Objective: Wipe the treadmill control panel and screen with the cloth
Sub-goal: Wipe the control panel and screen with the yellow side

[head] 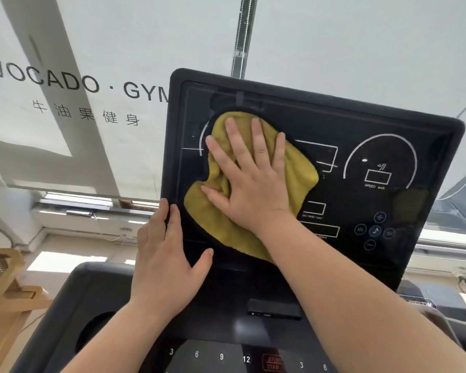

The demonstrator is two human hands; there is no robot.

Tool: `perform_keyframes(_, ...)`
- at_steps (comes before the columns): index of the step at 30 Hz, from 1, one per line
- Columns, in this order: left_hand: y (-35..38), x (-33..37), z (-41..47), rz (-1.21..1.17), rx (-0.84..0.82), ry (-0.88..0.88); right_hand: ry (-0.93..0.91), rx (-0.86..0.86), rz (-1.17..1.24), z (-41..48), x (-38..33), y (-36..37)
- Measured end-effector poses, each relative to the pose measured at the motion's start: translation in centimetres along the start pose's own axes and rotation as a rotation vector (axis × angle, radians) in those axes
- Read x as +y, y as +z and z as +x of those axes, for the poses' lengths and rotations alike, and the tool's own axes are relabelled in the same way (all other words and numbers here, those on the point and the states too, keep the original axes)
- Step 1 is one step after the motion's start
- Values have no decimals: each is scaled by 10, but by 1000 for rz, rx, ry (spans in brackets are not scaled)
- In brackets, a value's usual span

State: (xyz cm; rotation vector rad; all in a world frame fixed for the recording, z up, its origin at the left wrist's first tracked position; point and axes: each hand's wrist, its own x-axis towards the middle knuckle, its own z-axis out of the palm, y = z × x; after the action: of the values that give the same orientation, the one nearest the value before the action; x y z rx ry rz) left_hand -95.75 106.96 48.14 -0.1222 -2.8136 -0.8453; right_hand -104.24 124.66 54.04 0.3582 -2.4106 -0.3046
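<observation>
The black treadmill screen (361,125) stands tilted in front of me, with white dial outlines and a SPEED box at its right. A yellow cloth (215,211) lies flat on the screen's left half. My right hand (250,179) presses on the cloth with fingers spread and palm flat. My left hand (164,254) grips the screen's lower left edge, fingers behind the frame and thumb on the front. Below the screen, the control panel (221,356) shows numbered keys 3, 6, 9, 12 and a red start/stop button.
A round cup holder (92,332) sits in the dark console at the lower left. A white window blind (92,87) printed with a gym name hangs behind the screen. Light wooden furniture (8,297) stands at the far left.
</observation>
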Motion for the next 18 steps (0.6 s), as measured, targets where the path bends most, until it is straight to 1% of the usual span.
perform_keyframes(4,3,6,-1,37,8,-45,-203,-15,16,-55,6,19)
perform_keyframes(7,8,12,-1,-9,10,-76,-249,-4,-12,-98,31,29)
perform_keyframes(11,6,21,2,-54,29,-115,-297,11,-65,-138,101,25)
perform_keyframes(12,5,22,2,-62,22,-124,-275,17,-83,-141,122,21)
perform_keyframes(14,5,22,1,-29,12,-133,-174,25,-108,-136,160,12)
perform_keyframes(16,9,23,-2,42,26,-128,-15,4,-113,-117,183,-1)
perform_keyframes(18,15,33,-8,83,54,-82,176,-19,-78,-89,188,-13)
